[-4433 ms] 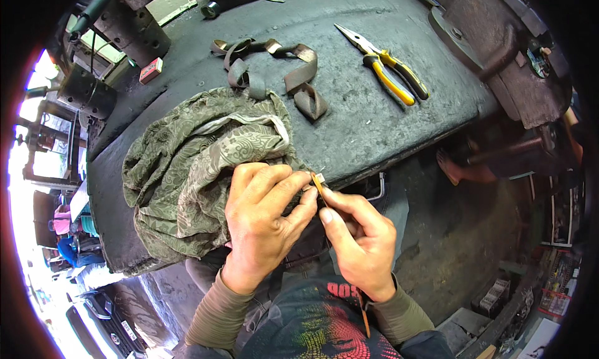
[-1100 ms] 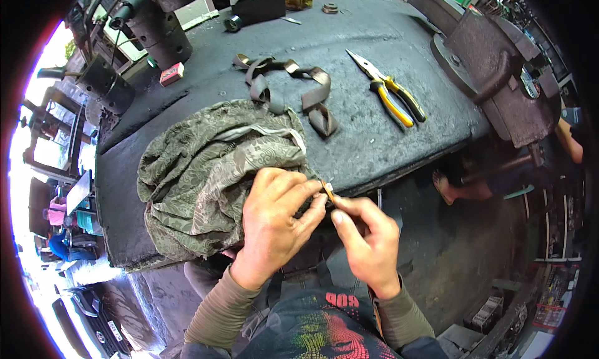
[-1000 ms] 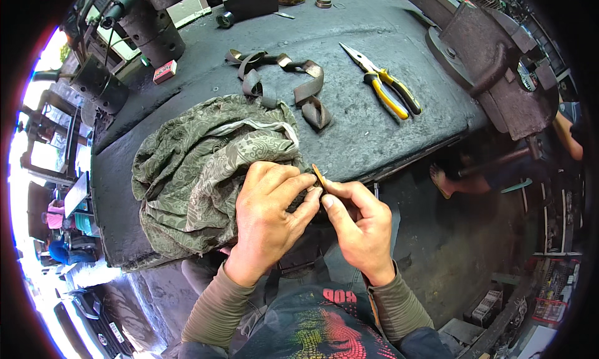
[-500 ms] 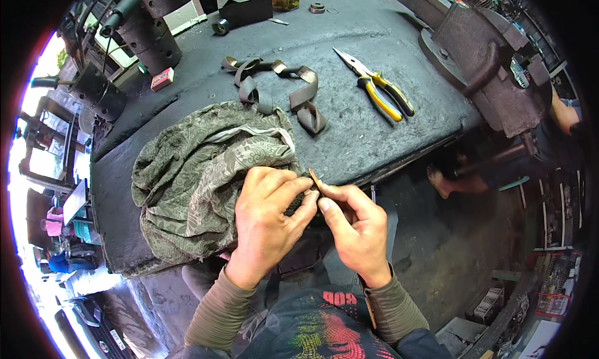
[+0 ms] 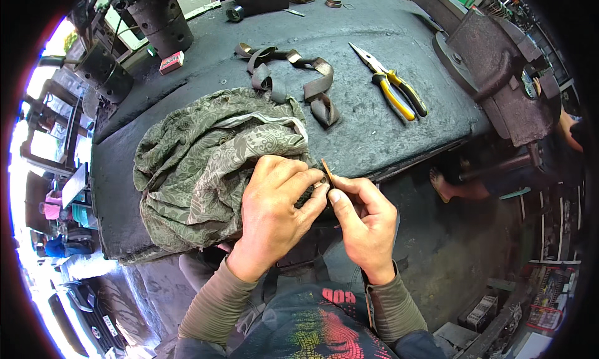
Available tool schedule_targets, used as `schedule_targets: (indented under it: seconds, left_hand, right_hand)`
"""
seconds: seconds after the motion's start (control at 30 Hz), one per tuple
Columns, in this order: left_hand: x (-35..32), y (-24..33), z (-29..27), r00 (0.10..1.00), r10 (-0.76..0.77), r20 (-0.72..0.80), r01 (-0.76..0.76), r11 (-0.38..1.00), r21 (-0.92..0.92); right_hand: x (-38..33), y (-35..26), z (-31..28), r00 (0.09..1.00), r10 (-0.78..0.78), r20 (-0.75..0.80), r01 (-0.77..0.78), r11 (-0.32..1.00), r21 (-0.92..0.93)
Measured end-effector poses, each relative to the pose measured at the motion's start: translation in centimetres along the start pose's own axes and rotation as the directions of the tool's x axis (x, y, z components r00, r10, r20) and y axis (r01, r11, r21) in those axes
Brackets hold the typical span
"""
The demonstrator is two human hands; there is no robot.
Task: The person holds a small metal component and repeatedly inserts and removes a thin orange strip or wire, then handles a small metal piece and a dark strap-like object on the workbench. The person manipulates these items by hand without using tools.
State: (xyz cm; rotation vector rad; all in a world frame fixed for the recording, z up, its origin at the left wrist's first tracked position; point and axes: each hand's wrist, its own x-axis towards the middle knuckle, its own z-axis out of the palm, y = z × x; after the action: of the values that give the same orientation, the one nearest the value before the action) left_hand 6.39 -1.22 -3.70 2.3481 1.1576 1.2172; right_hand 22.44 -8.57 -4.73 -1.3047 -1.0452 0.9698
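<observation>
From my remote seat I start at nine o'clock, where the crumpled olive-green patterned cloth (image 5: 206, 159) is heaped on the dark, gritty workbench top (image 5: 387, 22); my left hand (image 5: 274, 212) lies on the cloth's near edge, knuckles up, its fingers curled shut around a small dark part I cannot make out. Just right of it, near the picture's centre, the thin flat brown strip (image 5: 326, 170) stands with its long axis running from five o'clock up to eleven o'clock, free end pointing away from me; my right hand (image 5: 365, 218) pinches its lower end between thumb and forefinger, the other fingers folded, the two thumbs touching. At twelve o'clock lies a looped brown strap (image 5: 293, 72); at one o'clock yellow-handled pliers (image 5: 393, 87); at two o'clock a rusty iron vice (image 5: 499, 72); below the bench edge, bare dirty floor (image 5: 449, 259).
</observation>
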Motion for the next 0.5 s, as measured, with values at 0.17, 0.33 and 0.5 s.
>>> schedule_targets:
  seconds: [0.17,0.33,0.5]
  left_hand:
    - [-0.09,0.08,0.08,0.999,0.000,-0.038,-0.001,0.999,-0.033]
    - [-0.15,0.01,0.10,1.000,-0.002,-0.018,0.001,0.999,-0.040]
    - [0.01,0.03,0.22,1.000,0.002,-0.011,-0.002,1.000,-0.007]
  right_hand:
    - [-0.10,0.10,0.13,0.995,-0.101,-0.009,0.100,0.993,-0.054]
    - [-0.31,0.00,0.10,0.995,-0.095,-0.017,0.094,0.994,-0.064]
    - [0.32,-0.02,-0.22,1.000,-0.003,0.011,0.003,1.000,-0.021]
